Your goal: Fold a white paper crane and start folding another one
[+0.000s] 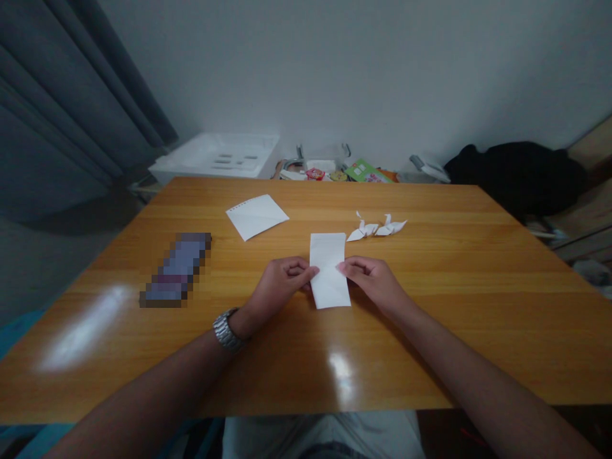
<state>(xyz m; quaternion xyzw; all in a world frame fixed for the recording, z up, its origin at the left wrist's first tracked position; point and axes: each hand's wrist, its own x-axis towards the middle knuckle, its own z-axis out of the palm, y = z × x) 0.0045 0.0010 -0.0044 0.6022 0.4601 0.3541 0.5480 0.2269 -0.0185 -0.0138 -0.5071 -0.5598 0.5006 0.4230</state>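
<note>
A narrow upright rectangle of white paper (329, 280) is held between my two hands, a little above or on the table. My left hand (285, 277) pinches its left edge, thumb on top and fingers curled behind. On the opposite edge, my right hand (370, 274) grips the paper the same way. Just beyond it to the right stand two folded paper cranes, one on the left (364, 229) and one on the right (389, 226). Another white sheet (257, 217) with a row of punched holes lies flat at the back left.
The wooden table (454, 293) fills most of the view. A pixelated phone-like object (176, 271) lies at the left. Behind the table are a white plastic tray (224, 153), a green packet (366, 171) and small clutter. A black cloth heap (516, 175) sits at the far right.
</note>
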